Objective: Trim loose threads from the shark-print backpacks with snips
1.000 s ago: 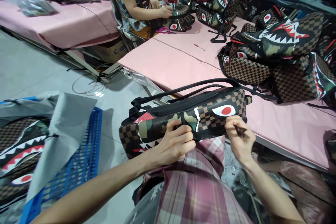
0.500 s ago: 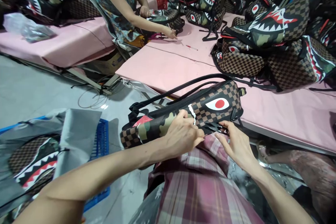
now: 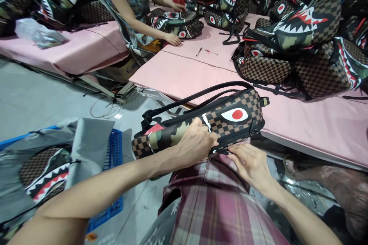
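A backpack (image 3: 230,124) lies on its side across my lap against the pink table, with a brown-and-black check, a camouflage patch and a red-and-white eye print. My left hand (image 3: 198,139) presses on its side with fingers bent, gripping the bag near the zip edge. Beside it, my right hand (image 3: 250,160) is closed around small thread snips (image 3: 222,152). Their tips are at the bag's lower edge, close to my left fingers; the blades are mostly hidden. Black carrying straps (image 3: 198,97) arch along the bag's far side.
On the pink table (image 3: 172,69) sit a pile of similar backpacks (image 3: 307,26), a stack of backpacks (image 3: 224,4) and two pens (image 3: 211,52). A co-worker's hand (image 3: 172,39) rests across the table. On the left floor, a blue crate (image 3: 115,149) holds a covered bag.
My right hand and the snips have moved left and down along the bag's edge towards my left hand. The co-worker's hand has drawn back, and a second pen shows on the table.
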`<state>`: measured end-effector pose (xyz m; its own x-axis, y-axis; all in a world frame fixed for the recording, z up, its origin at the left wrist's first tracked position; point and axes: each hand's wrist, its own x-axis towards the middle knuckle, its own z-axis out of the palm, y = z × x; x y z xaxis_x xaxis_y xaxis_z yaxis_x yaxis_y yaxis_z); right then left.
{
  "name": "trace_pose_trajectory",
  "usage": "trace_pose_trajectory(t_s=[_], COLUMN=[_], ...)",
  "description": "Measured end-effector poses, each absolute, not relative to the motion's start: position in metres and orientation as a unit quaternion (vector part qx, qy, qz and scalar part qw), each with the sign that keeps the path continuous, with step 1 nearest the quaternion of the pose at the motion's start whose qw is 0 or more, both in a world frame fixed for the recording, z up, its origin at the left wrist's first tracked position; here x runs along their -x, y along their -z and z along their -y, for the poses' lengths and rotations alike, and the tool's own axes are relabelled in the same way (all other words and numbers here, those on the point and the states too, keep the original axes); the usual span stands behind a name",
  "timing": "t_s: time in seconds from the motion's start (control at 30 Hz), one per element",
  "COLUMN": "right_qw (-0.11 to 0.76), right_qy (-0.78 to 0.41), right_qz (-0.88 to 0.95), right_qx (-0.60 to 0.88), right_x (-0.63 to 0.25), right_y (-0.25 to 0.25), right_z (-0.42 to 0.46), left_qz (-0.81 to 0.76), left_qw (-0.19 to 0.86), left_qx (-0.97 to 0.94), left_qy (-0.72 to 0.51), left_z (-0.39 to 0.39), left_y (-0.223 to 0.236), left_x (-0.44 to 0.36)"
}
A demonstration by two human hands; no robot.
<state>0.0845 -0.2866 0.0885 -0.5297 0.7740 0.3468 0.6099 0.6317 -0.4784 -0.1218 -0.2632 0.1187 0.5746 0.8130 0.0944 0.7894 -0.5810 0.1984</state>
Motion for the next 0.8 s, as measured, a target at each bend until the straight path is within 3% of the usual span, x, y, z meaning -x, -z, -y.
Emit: trace_pose_trajectory(t_s=[0.3, 0.6, 0.8], right_qw=[0.254, 0.243, 0.209], right_qy=[-0.135, -0.123, -0.113], right_qz=[0.867, 0.882, 0.899], right_qx=[0.406, 0.385, 0.369], right_x=[-0.084, -0.074, -0.067], right_y=[-0.090, -0.092, -0.098], right_z=[0.285, 0.280, 0.275], left_qz=[-0.400, -0.368, -0.366], left_qw=[0.055, -0.039, -0.028], left_qx=[-0.911, -0.926, -0.925], left_qy=[-0.083, -0.076, -0.099], left_z=[0.254, 0.257, 0.258], left_y=[-0.123, -0.111, -0.109], left_x=[0.130, 0.135, 0.134])
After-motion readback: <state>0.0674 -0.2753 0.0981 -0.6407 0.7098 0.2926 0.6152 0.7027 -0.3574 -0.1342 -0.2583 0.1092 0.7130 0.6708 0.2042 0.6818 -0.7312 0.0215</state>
